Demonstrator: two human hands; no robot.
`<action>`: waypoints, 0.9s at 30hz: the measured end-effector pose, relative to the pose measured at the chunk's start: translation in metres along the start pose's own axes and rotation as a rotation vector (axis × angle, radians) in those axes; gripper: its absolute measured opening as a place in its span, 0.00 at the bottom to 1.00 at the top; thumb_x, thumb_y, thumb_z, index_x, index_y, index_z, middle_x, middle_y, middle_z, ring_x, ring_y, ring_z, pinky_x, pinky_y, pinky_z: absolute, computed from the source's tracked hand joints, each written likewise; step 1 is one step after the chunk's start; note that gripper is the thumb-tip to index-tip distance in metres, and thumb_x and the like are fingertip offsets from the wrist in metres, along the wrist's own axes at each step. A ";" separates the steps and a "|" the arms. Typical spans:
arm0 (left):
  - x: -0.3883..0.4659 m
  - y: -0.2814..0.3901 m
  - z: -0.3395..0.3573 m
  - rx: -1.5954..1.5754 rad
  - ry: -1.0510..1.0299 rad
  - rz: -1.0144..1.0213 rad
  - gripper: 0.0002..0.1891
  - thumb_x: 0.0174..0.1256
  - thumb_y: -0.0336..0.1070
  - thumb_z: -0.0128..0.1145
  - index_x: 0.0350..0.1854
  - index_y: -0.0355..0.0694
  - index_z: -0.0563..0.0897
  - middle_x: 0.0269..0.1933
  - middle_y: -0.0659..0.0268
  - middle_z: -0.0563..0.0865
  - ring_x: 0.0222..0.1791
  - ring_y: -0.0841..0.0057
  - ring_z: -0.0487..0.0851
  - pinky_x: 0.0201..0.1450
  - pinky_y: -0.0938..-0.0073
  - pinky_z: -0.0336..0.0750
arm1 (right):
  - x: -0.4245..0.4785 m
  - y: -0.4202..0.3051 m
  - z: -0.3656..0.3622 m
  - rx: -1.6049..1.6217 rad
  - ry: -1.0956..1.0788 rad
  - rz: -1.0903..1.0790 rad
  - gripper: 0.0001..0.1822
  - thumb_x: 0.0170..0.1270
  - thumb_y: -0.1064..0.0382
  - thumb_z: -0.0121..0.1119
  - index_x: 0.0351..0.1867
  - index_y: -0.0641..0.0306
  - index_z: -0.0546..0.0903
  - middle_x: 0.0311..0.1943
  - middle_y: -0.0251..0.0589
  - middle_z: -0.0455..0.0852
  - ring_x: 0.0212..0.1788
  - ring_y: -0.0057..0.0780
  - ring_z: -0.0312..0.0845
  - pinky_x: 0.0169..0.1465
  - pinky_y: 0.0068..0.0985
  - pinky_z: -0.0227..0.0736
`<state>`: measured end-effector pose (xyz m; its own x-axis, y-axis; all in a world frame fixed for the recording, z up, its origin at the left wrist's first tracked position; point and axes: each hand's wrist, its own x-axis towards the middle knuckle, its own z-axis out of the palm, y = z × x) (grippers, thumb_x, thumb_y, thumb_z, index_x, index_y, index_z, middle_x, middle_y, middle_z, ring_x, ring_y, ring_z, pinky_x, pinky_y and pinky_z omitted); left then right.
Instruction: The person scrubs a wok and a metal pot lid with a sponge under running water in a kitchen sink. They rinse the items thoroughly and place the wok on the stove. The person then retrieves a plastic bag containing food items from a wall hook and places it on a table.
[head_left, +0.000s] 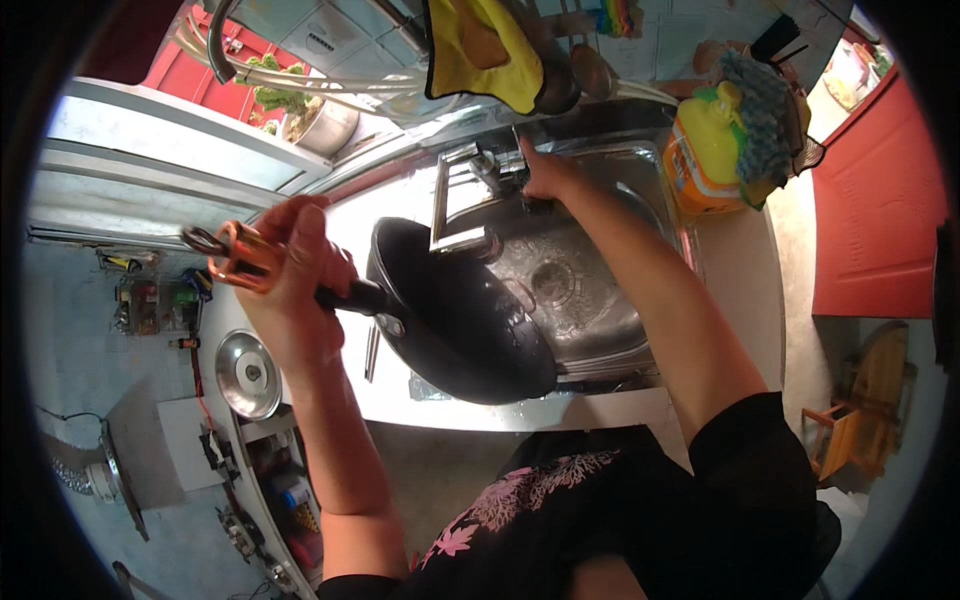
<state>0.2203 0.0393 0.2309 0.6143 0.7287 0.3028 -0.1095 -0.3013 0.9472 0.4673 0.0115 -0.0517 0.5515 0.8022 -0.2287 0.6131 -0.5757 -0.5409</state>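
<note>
My left hand (304, 262) grips the dark handle (360, 298) of a black wok (450, 315). The handle's end shows an orange-and-dark grip with a hanging loop. Tilted, the wok overlaps the left rim of the stainless-steel sink (592, 300), and wet highlights show on its inner wall. My right hand (551, 172) reaches across the sink to the base of the square-bent chrome faucet (442, 202). Something dark lies under its fingers; whether they close on it is hidden. Water glistens around the sink drain (553, 282).
Right of the sink stands an orange-and-yellow jug (701, 157) with a blue-grey cloth (765, 120) against it. A yellow cloth (487, 52) hangs behind the faucet. On the left counter rests a round metal lid (249, 373). A potted plant (319, 120) sits by the window.
</note>
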 end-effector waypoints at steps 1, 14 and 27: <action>0.004 0.006 -0.002 0.017 -0.040 0.009 0.14 0.62 0.35 0.57 0.41 0.28 0.74 0.14 0.74 0.64 0.12 0.87 0.60 0.18 0.82 0.57 | 0.002 0.002 0.002 0.016 0.006 -0.007 0.54 0.42 0.55 0.62 0.70 0.54 0.43 0.46 0.52 0.80 0.49 0.45 0.77 0.52 0.39 0.70; 0.044 0.025 -0.017 0.073 -0.103 -0.105 0.13 0.57 0.34 0.62 0.37 0.27 0.79 0.15 0.73 0.67 0.14 0.84 0.64 0.21 0.79 0.61 | -0.098 0.036 0.123 -0.202 -0.050 -0.173 0.10 0.53 0.61 0.54 0.30 0.66 0.80 0.33 0.52 0.81 0.41 0.48 0.78 0.46 0.37 0.73; 0.075 0.045 -0.078 0.012 -0.051 -0.246 0.25 0.60 0.44 0.61 0.50 0.26 0.73 0.17 0.77 0.62 0.17 0.88 0.61 0.27 0.82 0.62 | -0.142 -0.032 0.178 0.995 -0.481 0.343 0.12 0.64 0.62 0.47 0.44 0.63 0.78 0.26 0.40 0.77 0.21 0.28 0.75 0.20 0.29 0.76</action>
<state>0.2002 0.1287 0.3046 0.6598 0.7492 0.0571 0.0576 -0.1262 0.9903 0.2691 -0.0559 -0.1458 0.1994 0.7282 -0.6557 -0.3615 -0.5672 -0.7399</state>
